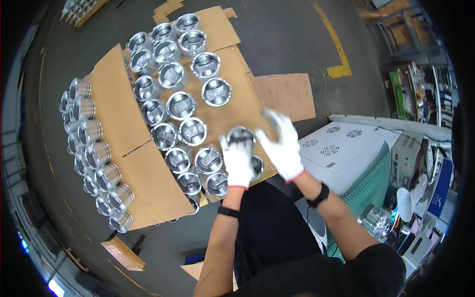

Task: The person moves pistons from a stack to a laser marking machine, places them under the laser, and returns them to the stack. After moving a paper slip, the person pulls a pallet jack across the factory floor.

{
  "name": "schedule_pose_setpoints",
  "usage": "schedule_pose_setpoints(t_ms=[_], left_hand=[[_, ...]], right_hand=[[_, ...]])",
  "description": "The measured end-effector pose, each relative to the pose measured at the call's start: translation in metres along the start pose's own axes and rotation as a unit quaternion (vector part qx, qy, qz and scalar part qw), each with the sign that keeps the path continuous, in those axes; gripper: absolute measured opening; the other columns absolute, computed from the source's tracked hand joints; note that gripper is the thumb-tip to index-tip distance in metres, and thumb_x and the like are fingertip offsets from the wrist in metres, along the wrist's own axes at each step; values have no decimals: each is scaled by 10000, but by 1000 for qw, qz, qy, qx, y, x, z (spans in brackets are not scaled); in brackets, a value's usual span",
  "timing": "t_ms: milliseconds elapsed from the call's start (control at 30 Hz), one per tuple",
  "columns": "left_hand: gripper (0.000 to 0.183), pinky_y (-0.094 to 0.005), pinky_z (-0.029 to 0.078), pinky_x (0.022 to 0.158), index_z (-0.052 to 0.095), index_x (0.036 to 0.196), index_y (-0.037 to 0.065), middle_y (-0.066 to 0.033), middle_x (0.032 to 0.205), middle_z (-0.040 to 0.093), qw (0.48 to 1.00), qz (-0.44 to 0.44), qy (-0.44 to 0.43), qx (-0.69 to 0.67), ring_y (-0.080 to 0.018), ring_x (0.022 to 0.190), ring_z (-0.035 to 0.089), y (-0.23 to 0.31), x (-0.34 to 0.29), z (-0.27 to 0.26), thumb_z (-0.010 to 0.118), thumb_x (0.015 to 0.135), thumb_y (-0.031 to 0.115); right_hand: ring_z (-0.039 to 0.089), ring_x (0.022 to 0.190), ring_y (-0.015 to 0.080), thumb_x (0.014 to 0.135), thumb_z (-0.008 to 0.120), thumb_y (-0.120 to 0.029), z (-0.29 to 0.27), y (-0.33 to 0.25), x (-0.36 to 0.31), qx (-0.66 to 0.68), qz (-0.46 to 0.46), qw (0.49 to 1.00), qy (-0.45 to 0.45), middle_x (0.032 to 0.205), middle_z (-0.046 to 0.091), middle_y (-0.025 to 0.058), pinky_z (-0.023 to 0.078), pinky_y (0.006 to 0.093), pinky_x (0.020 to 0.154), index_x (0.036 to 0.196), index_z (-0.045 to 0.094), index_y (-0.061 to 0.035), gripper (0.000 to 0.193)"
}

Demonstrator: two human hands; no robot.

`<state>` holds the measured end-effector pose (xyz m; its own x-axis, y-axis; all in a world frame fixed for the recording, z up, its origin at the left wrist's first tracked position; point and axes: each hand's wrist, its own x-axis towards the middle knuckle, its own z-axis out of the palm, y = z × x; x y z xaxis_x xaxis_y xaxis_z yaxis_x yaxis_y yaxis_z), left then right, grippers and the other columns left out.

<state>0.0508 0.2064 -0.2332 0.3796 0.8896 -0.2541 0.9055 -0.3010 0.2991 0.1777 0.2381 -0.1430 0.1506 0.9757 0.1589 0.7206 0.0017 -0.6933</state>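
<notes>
Both my hands wear white gloves with red cuffs. My left hand [237, 161] has its fingers closed over the near side of a silver metal piston [241, 132] on the cardboard sheet [232, 116]. To the right of that piston, my right hand [282, 146] is raised with thumb and fingers spread, holding nothing. Another piston [257, 167] stands between my two hands, partly hidden by the left one. Left of my left hand stands a piston [209, 159], one of several upright in rows, with a piston [216, 183] nearer to me.
A cardboard flap [133, 148] divides the rows from more pistons [97, 155] on the left. At right are a white panel with round vents [341, 143], green mesh [368, 173] and a control box [405, 161]. Loose cardboard [287, 94] lies beyond my right hand.
</notes>
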Motion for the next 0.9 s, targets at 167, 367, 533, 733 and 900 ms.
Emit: schedule_pose_setpoints(t_ms=[167,367,533,733,900], left_hand=[[266,-547,137,1195,631,1140,133,-93,1208,647,938,-74,152,-301,-258,1233,526,-59,40,23,485,917,127],[523,-489,251,1151,566,1260,119,-141,1225,593,999,9,38,11,-310,1204,525,-19,57,-12,712,768,221],[691,-486,284,1126,571,1308,116,-159,1349,535,990,-15,137,36,-312,1229,502,38,13,-49,817,685,288],[613,-456,375,1079,568,1300,52,-184,1317,562,897,253,-120,-343,-353,1260,473,219,-55,-71,787,768,266],[657,-479,371,1078,589,1283,44,-243,1426,460,843,393,-214,-298,-412,1297,439,367,-95,-84,719,796,466]], right_hand=[[640,1008,312,798,738,-137,-40,-45,-89,152,126,971,-134,1077,667,161,510,385,886,1134,661,-30,361],[628,1014,315,838,656,-186,-100,-50,-144,172,156,947,-219,1047,682,131,492,410,915,1126,673,-86,305],[640,993,295,824,669,-180,-165,-34,-200,143,186,967,-101,1039,694,108,502,405,904,1085,680,-78,280],[641,1021,172,900,663,-210,-273,-6,-305,164,549,775,268,1081,701,98,493,319,932,1184,658,-16,344],[578,1107,167,970,610,-284,-315,59,-377,241,492,606,577,1241,607,85,455,291,958,1392,489,4,525]])
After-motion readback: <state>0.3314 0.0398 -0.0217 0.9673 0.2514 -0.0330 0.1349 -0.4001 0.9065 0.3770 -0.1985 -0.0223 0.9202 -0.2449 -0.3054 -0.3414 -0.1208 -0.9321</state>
